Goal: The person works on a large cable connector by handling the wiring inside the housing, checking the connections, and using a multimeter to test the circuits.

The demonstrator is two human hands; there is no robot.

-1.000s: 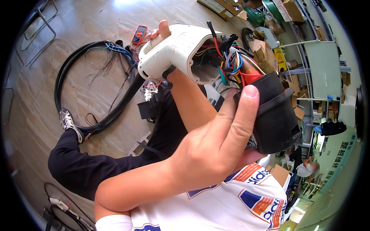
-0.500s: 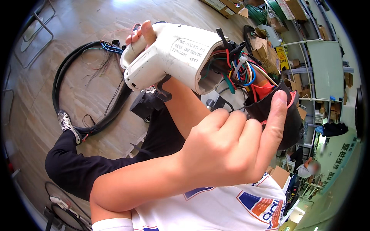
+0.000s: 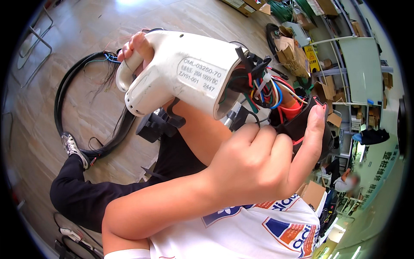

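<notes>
A white pistol-shaped charging gun housing (image 3: 172, 82) lies across the upper middle, its wide open end toward the right. My right hand (image 3: 137, 48) is closed round its handle loop at the far left, with the forearm passing beneath the housing. A bundle of coloured wires (image 3: 269, 88), bound with a pale cable tie, spills from the open end. It leads to a black cup-shaped connector part (image 3: 297, 125) with red inside. My left hand (image 3: 258, 168) grips that part, thumb on its rim and other fingers curled; its arm crosses in front of my right forearm.
A thick black cable (image 3: 60, 93) coils on the tiled floor at the left, with thin loose wires at its end. A black round fitting (image 3: 151, 126) shows below the housing. Cardboard boxes (image 3: 291, 56) and shelves stand at the right. A person (image 3: 345, 182) sits farther off.
The white housing has moved left and slightly down with my right hand. My left hand and the black part have shifted only slightly, so the gap between housing and part looks a little wider.
</notes>
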